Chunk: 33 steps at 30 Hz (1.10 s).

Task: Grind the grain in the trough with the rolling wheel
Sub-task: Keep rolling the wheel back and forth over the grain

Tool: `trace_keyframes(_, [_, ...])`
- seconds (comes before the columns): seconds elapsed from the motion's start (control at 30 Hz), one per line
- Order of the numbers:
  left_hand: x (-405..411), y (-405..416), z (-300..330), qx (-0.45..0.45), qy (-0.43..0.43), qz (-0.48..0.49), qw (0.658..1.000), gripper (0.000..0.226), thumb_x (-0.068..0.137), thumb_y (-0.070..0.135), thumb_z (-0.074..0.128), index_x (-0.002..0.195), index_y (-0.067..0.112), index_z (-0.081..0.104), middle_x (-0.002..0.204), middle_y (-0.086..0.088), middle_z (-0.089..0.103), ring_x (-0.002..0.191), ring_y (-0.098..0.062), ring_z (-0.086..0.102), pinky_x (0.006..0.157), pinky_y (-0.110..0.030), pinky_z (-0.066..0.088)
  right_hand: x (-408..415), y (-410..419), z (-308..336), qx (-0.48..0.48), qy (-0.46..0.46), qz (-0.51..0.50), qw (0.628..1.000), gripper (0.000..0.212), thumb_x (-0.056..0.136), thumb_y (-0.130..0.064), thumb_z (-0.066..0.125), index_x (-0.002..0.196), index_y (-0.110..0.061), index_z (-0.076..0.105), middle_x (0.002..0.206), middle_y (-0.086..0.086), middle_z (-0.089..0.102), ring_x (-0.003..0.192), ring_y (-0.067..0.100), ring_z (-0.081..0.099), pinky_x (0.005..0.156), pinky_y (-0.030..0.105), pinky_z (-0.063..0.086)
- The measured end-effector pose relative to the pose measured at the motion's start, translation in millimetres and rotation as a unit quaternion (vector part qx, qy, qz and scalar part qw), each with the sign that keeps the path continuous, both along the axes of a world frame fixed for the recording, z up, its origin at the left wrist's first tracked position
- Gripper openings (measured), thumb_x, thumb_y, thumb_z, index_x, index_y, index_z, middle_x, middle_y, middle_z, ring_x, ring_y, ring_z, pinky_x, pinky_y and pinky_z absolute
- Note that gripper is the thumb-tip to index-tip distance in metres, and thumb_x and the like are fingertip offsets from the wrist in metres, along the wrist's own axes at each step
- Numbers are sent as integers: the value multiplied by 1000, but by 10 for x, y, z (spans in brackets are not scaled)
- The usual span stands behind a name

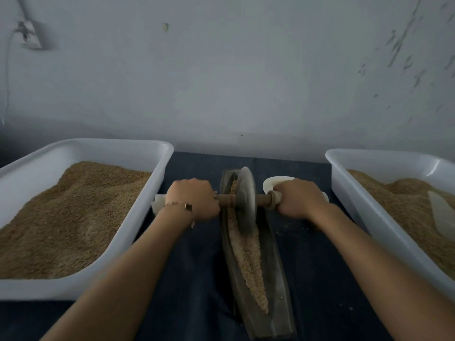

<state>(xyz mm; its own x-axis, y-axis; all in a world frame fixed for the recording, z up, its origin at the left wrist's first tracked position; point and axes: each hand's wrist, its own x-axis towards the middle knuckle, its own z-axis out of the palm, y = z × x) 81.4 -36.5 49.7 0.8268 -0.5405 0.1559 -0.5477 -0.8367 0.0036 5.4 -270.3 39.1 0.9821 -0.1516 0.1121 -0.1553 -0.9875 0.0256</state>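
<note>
A long dark metal trough (275, 279) lies on the dark cloth, running away from me. Tan grain (250, 257) fills its groove. A grey rolling wheel (246, 200) stands on edge in the far half of the trough, on the grain. A brown axle (227, 200) passes through its hub. My left hand (193, 199) grips the axle's left handle. My right hand (299, 199) grips the right handle, whose pale end (277, 197) shows beside the fingers. Both arms are stretched forward.
A white tub (138, 217) heaped with grain stands left of the trough. A second white tub (357, 193) with grain and a pale scoop (440, 215) stands right. A small white dish (269, 183) sits behind my right hand. A grey wall rises close behind.
</note>
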Motion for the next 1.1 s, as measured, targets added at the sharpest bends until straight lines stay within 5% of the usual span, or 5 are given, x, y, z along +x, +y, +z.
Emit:
trace_keyframes(0.13, [74,-29,64,27,17,-7,999,27,83,39,48,68,20,59,62,4,58,56,-11,55,52,-23,37,62,16,44,39,21,-3,999,11,77,-33,48,71,-27,56,73,-10,56,67,15,51,56,30,33])
trace_keyframes(0.5, [-884,305,-308,-113,-292,-91,945,32,50,10,74,50,17,43,43,1,41,35,-17,36,43,-23,29,-1099,262,-403,-40,-285,55,956,39,41,-12,82,63,-18,51,54,-2,48,43,18,44,51,16,11])
trace_keyframes(0.67, [-602,263,-368,-115,-221,-85,965,37,51,18,79,48,18,42,40,3,41,31,-14,36,40,-20,24,-721,217,-280,-57,-257,62,963,38,39,-12,85,62,-15,55,50,1,53,39,20,48,38,22,29])
trace_keyframes(0.9, [-52,163,-319,-95,-13,22,995,21,81,38,55,65,27,46,63,9,52,55,-7,49,50,-23,35,-82,171,16,-118,-167,44,978,18,71,-29,63,75,-24,47,65,-5,54,57,17,41,53,27,27])
trace_keyframes(1.1, [-231,175,-321,-83,-91,24,992,25,81,35,56,64,24,41,61,8,48,51,-10,44,50,-24,28,-300,286,-45,-94,-207,32,973,15,71,-19,70,78,-16,57,71,4,63,60,21,52,55,29,35])
